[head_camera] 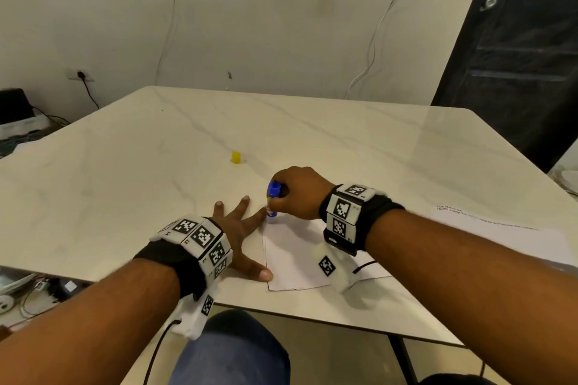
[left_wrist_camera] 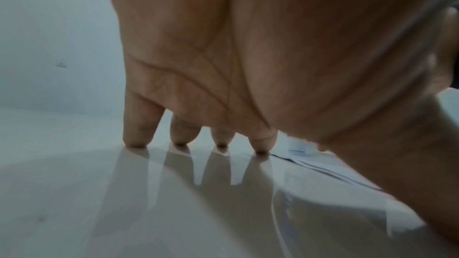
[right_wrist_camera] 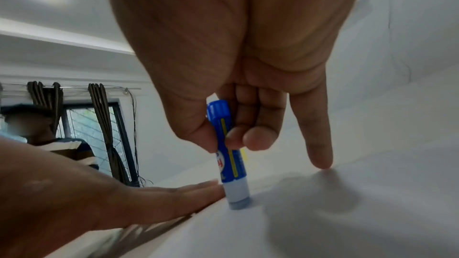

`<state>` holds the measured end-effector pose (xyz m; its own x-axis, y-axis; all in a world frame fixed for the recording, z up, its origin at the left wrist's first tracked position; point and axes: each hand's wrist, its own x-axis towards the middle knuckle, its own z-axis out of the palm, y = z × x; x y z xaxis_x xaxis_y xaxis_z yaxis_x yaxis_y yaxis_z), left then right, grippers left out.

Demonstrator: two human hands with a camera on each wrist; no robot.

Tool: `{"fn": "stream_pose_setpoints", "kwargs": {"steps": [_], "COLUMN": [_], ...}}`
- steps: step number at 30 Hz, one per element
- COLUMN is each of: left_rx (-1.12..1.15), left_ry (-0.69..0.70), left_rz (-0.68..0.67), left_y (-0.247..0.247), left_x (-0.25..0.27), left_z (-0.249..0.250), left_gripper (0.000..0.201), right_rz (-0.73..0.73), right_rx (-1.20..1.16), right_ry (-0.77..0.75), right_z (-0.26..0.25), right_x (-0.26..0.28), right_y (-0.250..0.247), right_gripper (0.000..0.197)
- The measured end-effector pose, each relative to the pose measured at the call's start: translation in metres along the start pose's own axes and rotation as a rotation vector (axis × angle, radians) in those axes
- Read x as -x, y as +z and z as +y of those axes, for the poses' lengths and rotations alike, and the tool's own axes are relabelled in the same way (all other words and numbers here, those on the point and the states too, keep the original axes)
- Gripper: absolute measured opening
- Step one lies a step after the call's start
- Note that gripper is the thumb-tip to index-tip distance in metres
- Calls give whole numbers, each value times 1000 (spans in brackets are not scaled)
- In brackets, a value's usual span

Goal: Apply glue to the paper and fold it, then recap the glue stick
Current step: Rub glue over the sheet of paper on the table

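My right hand (head_camera: 294, 197) grips a blue glue stick (head_camera: 272, 199) upright, its uncapped end pressed down on the far left corner of a white paper (head_camera: 294, 259). In the right wrist view the glue stick (right_wrist_camera: 231, 156) is held between thumb and curled fingers, while the little finger (right_wrist_camera: 320, 144) points down and touches the paper (right_wrist_camera: 347, 223). My left hand (head_camera: 240, 237) lies flat with fingers spread along the paper's left edge, thumb at its near corner. Its fingertips (left_wrist_camera: 181, 140) rest on the table. The yellow cap (head_camera: 235, 157) stands alone farther back.
The marble table (head_camera: 125, 181) has its near edge just below my wrists. A second sheet with printed text (head_camera: 500, 234) lies at the right. A dark door (head_camera: 516, 56) stands right of the table. Another person (right_wrist_camera: 49, 140) is by a window in the right wrist view.
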<state>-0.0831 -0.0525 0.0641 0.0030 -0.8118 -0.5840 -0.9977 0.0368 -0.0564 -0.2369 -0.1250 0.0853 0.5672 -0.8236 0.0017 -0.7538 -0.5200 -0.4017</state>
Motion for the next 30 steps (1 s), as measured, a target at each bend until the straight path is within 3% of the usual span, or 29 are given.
{"fn": "stream_pose_setpoints", "kwargs": {"steps": [14,23,26,30], "left_rx": [40,55,87,100], "left_ry": [44,44,57,47], "left_rz": [17,28,29,10], "left_y": [4,5,2,-6], "left_x": [-5,-7,-7,-3], "left_z": [-4,-7,-7,-4], "left_gripper": [131,133,140,149], "right_rz": [14,65,167,241], "right_rx": [155,116,-50,-752], "right_ry": [240,358,416,532], "right_z": [89,117,124,130], "right_x": [44,63,69,88], "right_y": [-55,-69,-72,-70], "right_gripper": [24,26,24,22]}}
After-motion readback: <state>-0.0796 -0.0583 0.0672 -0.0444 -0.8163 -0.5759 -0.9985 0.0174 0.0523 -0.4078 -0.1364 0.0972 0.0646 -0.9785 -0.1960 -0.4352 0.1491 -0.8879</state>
